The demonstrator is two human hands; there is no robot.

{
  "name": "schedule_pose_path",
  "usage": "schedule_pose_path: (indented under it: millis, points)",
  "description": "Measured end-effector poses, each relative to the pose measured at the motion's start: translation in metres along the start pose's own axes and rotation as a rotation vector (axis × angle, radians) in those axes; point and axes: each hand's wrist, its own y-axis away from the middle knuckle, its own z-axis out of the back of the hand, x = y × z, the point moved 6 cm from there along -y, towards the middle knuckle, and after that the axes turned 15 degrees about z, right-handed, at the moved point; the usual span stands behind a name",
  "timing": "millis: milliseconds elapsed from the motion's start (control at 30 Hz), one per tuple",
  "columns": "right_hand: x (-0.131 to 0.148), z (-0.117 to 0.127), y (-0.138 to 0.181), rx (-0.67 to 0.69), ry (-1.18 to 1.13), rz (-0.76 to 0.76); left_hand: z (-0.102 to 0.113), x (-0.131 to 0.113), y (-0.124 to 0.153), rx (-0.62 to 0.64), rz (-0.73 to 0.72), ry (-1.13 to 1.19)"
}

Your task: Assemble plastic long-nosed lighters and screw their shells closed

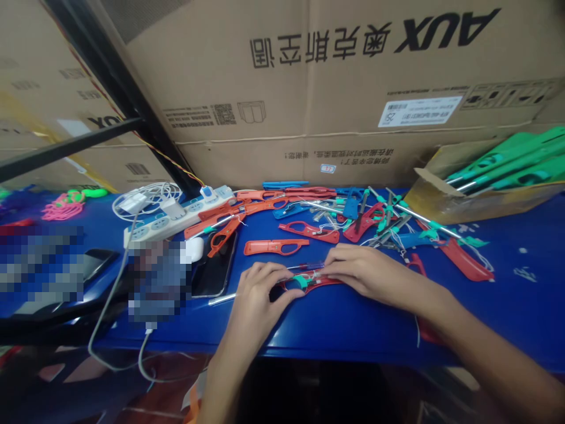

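Between my hands, low over the blue table, lies a red long-reach lighter shell (324,279) with a green trigger (302,281) set in it. My left hand (258,297) grips its left end between thumb and fingers. A metal tube (222,299) shows past that hand's left side. The fingers of my right hand (359,271) press together on the shell's right part, hiding what lies under them. Just behind the shell is a thin rod with a purplish-blue part (309,266). An orange-red shell half (276,247) rests a little farther back.
A pile of metal tubes, green parts and white wires (392,215) lies at the back right. Beyond it stands a carton (477,203) of green lighters. At left are a power strip (194,209), a phone (214,268) and cables. Large cartons (300,106) wall the back.
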Motion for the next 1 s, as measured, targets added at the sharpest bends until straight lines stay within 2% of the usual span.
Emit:
schedule_pose_path:
  millis: [200,433,700,867,1000]
  points:
    - [-0.002,-0.003,-0.001,-0.062,-0.01,0.034,0.0,0.002,0.0,0.019,-0.02,0.035]
    - [0.006,-0.009,-0.003,0.081,0.19,0.075,0.0,0.003,0.0,0.011,-0.007,0.026]
    - [0.01,-0.013,-0.005,0.118,0.282,0.103,0.0,0.001,0.0,0.006,0.014,0.034]
    - [0.009,-0.011,-0.004,0.113,0.243,0.107,0.004,-0.007,0.004,-0.003,-0.004,0.011]
    - [0.006,-0.002,0.0,0.069,0.174,0.045,0.007,-0.006,0.006,-0.019,0.008,0.016]
